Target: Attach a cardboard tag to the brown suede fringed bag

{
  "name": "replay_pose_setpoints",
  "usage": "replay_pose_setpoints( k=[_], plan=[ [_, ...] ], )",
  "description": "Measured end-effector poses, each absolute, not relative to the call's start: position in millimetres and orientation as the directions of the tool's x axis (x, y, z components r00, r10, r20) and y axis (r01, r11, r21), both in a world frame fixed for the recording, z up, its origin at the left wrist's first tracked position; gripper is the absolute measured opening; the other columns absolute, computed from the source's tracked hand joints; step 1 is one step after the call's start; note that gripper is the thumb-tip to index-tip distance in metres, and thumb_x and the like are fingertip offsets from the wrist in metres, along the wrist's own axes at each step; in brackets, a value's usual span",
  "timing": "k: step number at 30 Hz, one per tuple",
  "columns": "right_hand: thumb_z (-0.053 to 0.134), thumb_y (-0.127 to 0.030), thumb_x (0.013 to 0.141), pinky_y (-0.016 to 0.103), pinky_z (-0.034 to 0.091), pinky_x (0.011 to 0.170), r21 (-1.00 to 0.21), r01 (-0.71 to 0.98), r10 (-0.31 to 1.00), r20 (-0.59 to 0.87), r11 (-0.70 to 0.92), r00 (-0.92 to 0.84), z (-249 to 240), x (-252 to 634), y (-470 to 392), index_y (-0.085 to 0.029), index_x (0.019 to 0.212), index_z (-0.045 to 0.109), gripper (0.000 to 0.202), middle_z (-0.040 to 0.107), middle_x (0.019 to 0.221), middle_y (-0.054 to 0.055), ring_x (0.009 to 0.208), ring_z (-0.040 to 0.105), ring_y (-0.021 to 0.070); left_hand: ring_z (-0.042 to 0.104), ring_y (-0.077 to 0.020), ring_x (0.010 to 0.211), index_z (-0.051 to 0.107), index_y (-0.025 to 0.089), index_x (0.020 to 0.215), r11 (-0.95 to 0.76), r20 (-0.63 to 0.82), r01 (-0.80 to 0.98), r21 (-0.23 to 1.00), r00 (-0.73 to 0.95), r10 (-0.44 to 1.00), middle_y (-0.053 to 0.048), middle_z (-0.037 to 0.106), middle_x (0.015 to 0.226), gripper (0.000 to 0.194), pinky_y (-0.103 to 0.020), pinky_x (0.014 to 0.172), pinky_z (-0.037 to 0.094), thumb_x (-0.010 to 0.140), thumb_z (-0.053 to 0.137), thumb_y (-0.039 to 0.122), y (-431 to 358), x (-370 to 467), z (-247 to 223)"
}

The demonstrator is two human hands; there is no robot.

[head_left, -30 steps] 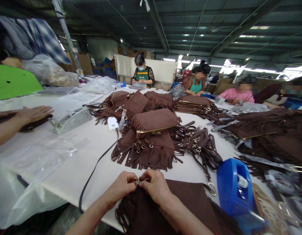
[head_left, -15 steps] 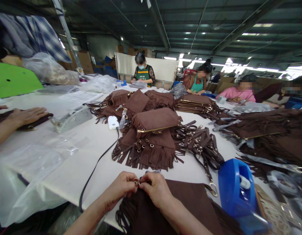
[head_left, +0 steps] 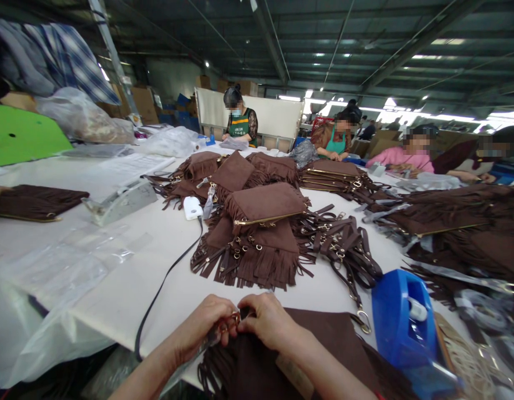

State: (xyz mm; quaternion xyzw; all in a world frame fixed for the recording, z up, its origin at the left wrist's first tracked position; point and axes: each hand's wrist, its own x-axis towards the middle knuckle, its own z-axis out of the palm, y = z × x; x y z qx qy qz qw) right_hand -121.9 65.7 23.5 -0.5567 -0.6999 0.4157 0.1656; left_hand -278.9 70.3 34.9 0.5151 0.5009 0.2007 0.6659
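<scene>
A brown suede-like bag with fringe (head_left: 323,339) lies under my hands at the table's front edge. At its upper left corner, my left hand (head_left: 213,322) is closed on a small gold-coloured metal clasp (head_left: 235,316). Clear plastic hangs below those fingers. My right hand (head_left: 267,322) touches the left one and pinches the bag's corner; its fingertips partly hide what lies between them. A pale tan patch (head_left: 296,378) shows beneath my right forearm.
Fringed brown bags (head_left: 265,203) are piled ahead, with straps (head_left: 344,239) beside them. A blue tape dispenser (head_left: 394,316) stands at right. A black cord (head_left: 169,272) runs from a white device (head_left: 193,208). A bag (head_left: 40,203) lies left; co-workers sit across the table.
My left fingers have curled further round the metal clasp, and clear plastic now shows below them. At far left, another person's hands have drawn back from a bag.
</scene>
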Motion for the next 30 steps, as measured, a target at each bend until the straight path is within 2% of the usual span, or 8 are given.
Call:
replay_pose_setpoints(
  k=[2,4,10,16,21,25,30],
  plan=[
    [0.073,-0.014,0.064,0.023,0.033,0.056,-0.737,0.674,0.909,-0.244,0.053,-0.338,25.1,-122.4,63.9,-0.021,0.089,0.070,0.026,0.067,0.072,0.003,0.069,0.058,0.0181,0.053,-0.0168,0.045,0.062,0.010,0.056,0.433,-0.480,0.207,0.877,0.414,0.774,-0.008,0.062,0.054,0.030,-0.026,0.047,0.036,0.056,0.043,0.034,69.7,-279.9,30.6],
    [0.073,-0.014,0.065,0.023,0.034,0.057,-0.725,0.685,0.901,-0.245,0.075,-0.358,24.4,-123.1,61.8,-0.020,0.090,0.070,0.026,0.068,0.075,0.004,0.071,0.058,0.0186,0.055,-0.0180,0.044,0.062,0.010,0.056,0.488,-0.518,0.184,0.853,0.415,0.748,-0.009,0.062,0.054,0.027,-0.026,0.045,0.036,0.051,0.044,0.030,69.9,-281.5,25.7],
    [0.070,-0.014,0.067,0.022,0.035,0.059,-0.741,0.666,0.903,-0.223,0.088,-0.368,18.6,-123.3,57.3,-0.021,0.092,0.069,0.026,0.069,0.080,0.003,0.075,0.060,0.0177,0.059,-0.0182,0.047,0.062,0.009,0.064,0.591,-0.602,0.182,0.786,0.445,0.663,-0.009,0.065,0.057,0.025,-0.022,0.043,0.037,0.044,0.060,0.023,70.7,-288.1,16.5],
    [0.071,-0.016,0.067,0.022,0.036,0.062,-0.729,0.682,0.897,-0.259,0.062,-0.358,16.7,-126.1,56.6,-0.019,0.094,0.068,0.027,0.069,0.084,0.005,0.079,0.061,0.0188,0.055,-0.0145,0.042,0.056,0.013,0.060,0.509,-0.543,0.198,0.838,0.399,0.739,-0.002,0.060,0.046,0.018,-0.020,0.041,0.034,0.055,0.058,0.030,67.5,-285.9,9.3],
    [0.070,-0.016,0.068,0.024,0.037,0.064,-0.727,0.684,0.908,-0.246,0.058,-0.338,10.2,-130.2,56.7,-0.017,0.091,0.068,0.023,0.069,0.085,0.007,0.082,0.061,0.0206,0.052,-0.0138,0.040,0.052,0.016,0.063,0.451,-0.494,0.203,0.869,0.357,0.792,0.001,0.058,0.046,0.025,-0.022,0.041,0.034,0.061,0.056,0.040,63.6,-282.3,0.6],
    [0.068,-0.013,0.070,0.024,0.038,0.064,-0.750,0.660,0.921,-0.227,0.043,-0.317,0.4,-131.2,56.4,-0.016,0.095,0.066,0.025,0.068,0.084,0.007,0.079,0.060,0.0198,0.048,-0.0126,0.039,0.044,0.020,0.061,0.417,-0.455,0.195,0.888,0.241,0.857,0.005,0.052,0.045,0.032,-0.024,0.042,0.036,0.063,0.050,0.051,63.3,-279.6,-11.1],
    [0.064,-0.008,0.070,0.024,0.038,0.062,-0.777,0.629,0.932,-0.253,-0.035,-0.261,-8.3,-129.6,53.7,-0.014,0.101,0.061,0.031,0.065,0.079,0.005,0.072,0.058,0.0177,0.048,-0.0129,0.042,0.042,0.021,0.057,0.295,-0.322,0.268,0.917,0.062,0.945,0.003,0.052,0.047,0.029,-0.024,0.044,0.035,0.063,0.047,0.049,77.6,-285.3,-18.5]
  ],
)
